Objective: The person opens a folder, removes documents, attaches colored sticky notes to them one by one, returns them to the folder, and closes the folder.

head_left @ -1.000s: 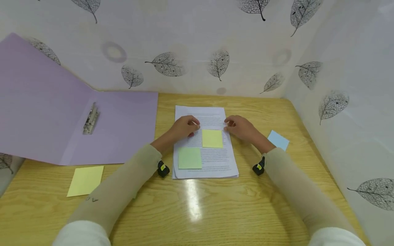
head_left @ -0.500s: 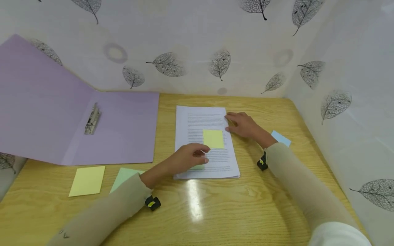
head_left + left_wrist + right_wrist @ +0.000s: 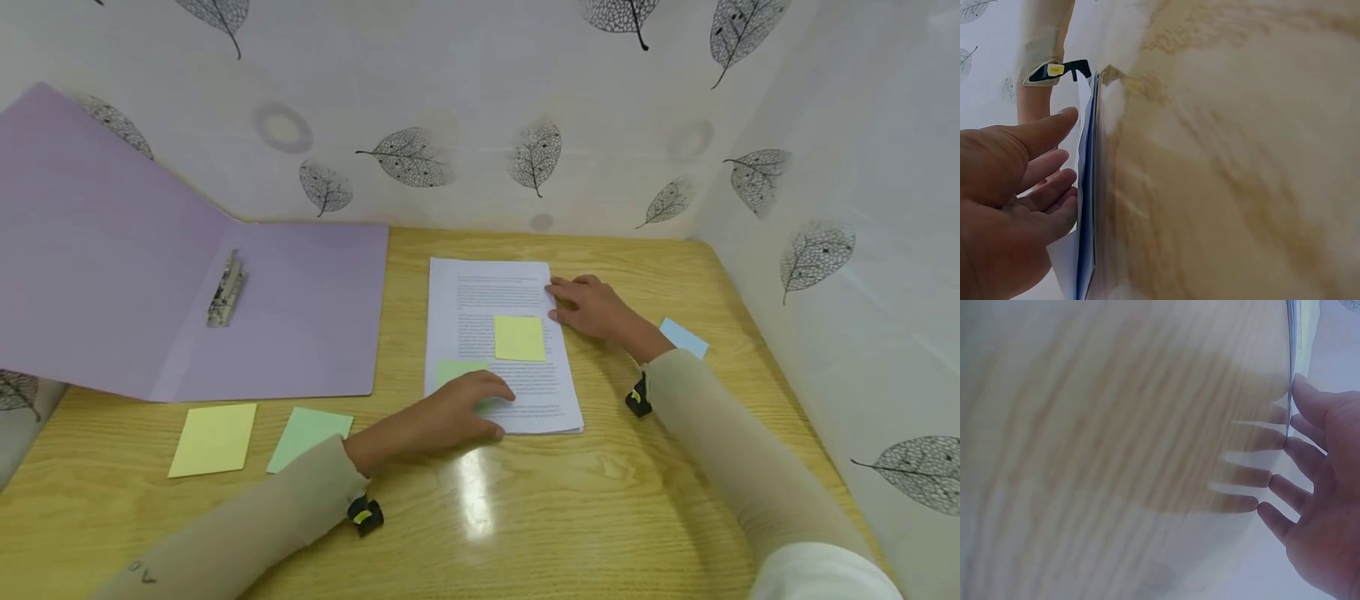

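Note:
A stack of printed paper sheets (image 3: 442, 292) lies on the wooden table, bearing a yellow sticky note (image 3: 519, 337) and a green sticky note (image 3: 457, 369). My left hand (image 3: 450, 412) is at the stack's lower left, palm down, its fingers extended over the green note and partly hiding it. In the left wrist view, its fingertips sit right at the top sheet and the thumb stands apart. My right hand (image 3: 592, 307) rests at the stack's upper right edge. Seen from the right wrist, that hand's fingers (image 3: 1304, 456) are spread, with fingertips on the table and at the paper edge.
An open purple folder (image 3: 300, 317) with a metal clip (image 3: 222, 292) takes up the left. In front of it lie a loose yellow note (image 3: 213, 442) and a green note (image 3: 307, 433). A blue note (image 3: 682, 337) shows behind the right forearm. Leaf-patterned walls enclose the table.
My left hand has come down from the upper part of the stack to its lower left, uncovering the green note on the table. My right hand has stayed by the right edge.

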`<state>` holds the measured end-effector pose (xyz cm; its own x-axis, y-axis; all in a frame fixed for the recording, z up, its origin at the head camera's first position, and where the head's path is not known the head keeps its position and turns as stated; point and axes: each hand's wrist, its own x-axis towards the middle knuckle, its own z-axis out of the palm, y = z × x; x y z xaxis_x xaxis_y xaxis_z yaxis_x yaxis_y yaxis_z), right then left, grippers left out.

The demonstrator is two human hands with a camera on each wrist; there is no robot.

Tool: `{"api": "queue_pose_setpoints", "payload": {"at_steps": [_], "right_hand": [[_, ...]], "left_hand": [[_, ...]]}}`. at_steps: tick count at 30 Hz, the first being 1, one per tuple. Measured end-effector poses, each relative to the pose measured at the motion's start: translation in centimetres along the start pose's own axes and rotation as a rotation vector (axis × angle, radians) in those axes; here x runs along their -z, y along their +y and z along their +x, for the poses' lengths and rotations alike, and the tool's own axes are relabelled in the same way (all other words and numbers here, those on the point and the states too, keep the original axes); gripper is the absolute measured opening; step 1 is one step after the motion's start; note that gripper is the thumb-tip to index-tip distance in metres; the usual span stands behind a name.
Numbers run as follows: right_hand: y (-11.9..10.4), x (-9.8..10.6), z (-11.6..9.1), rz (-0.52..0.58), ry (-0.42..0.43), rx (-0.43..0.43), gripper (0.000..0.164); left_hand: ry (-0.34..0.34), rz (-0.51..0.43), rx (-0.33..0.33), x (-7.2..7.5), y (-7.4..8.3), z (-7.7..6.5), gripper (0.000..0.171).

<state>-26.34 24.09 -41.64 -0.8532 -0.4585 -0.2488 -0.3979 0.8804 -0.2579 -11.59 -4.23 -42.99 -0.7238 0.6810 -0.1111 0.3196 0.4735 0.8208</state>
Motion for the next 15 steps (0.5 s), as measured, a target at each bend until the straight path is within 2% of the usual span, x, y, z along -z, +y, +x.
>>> {"api": "queue_pose_setpoints", "payload": {"at_steps": [9,15], "right_hand": [[-0.16,0.22,-0.19,0.02,0.001,-0.012,0.061],[-0.19,0.21,-0.11,0.045,-0.001,-0.012,0.06]], "left_hand": [[-0.01,0.034,-0.025,0.15,-0.04,-0.1,0.033],[0.056,-0.009,-0.01,0.58,-0.21,-0.64,0.027]]}}
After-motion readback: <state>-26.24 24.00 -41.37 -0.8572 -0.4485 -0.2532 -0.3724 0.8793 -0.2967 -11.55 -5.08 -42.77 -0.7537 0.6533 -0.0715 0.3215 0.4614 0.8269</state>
